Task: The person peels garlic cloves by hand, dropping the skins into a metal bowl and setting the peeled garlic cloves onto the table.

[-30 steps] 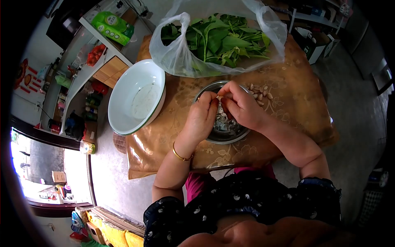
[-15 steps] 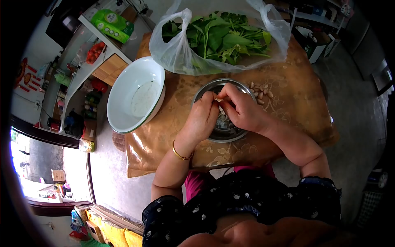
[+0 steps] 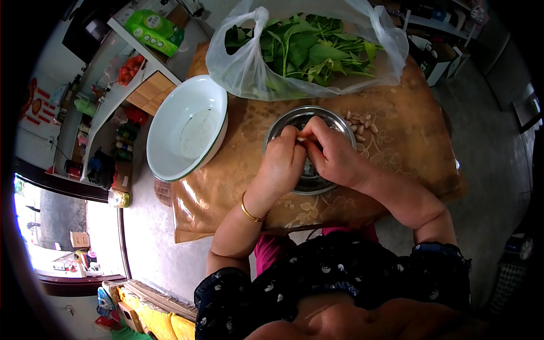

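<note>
My left hand (image 3: 283,160) and my right hand (image 3: 331,152) meet over a round steel bowl (image 3: 315,187). A small pale piece (image 3: 301,138), like a clove or nut, is pinched between the fingertips of both hands. Small pale bits lie inside the bowl, mostly hidden beneath my hands. Several light brown pieces (image 3: 362,123) lie in a small heap on the table, touching or close to the bowl's right rim.
A large white enamel basin (image 3: 190,127) stands at the left of the patterned brown table (image 3: 408,147). Behind the bowl lies a clear plastic bag (image 3: 252,76) with green leafy stems (image 3: 311,51). A shelf unit is at the upper left.
The fingers have shifted slightly around the small piece, and both hands stay over the bowl. The plastic bag's right side spreads a little further right.
</note>
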Motion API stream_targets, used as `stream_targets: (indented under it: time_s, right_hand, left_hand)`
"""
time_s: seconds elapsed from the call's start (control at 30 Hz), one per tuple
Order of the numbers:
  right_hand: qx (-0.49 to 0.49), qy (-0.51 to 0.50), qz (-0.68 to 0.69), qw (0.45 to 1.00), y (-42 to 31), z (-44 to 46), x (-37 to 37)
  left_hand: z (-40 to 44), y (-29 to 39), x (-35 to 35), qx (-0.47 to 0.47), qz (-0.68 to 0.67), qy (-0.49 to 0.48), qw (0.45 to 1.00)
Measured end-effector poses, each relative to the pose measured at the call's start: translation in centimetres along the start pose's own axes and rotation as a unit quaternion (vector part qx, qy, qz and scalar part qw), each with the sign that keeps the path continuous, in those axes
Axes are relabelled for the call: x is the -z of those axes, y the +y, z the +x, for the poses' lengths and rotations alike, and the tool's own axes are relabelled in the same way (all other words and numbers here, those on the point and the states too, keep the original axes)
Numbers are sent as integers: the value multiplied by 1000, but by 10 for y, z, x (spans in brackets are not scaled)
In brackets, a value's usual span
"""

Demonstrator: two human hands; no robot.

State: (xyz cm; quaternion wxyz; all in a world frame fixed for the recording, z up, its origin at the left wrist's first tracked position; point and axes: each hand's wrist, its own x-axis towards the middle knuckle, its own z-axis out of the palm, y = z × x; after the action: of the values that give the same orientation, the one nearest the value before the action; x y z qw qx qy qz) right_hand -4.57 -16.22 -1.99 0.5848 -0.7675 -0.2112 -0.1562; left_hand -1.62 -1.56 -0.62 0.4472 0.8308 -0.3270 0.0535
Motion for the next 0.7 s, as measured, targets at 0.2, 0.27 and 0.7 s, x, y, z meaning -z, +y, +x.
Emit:
stream_targets:
  time_s: [0.2,0.27,0.7]
  right_hand:
    - [16,34,-15,999,3,3,0]
    - [-92,3,80,993,2,7,7]
    - [-295,-2,368,882,5,12,15]
  left_hand:
    - [-3,-6,-12,74,-125,22,989]
    - [-3,-6,-12,140,-241,11,960]
    - [9,-3,5,325,-586,-41,741]
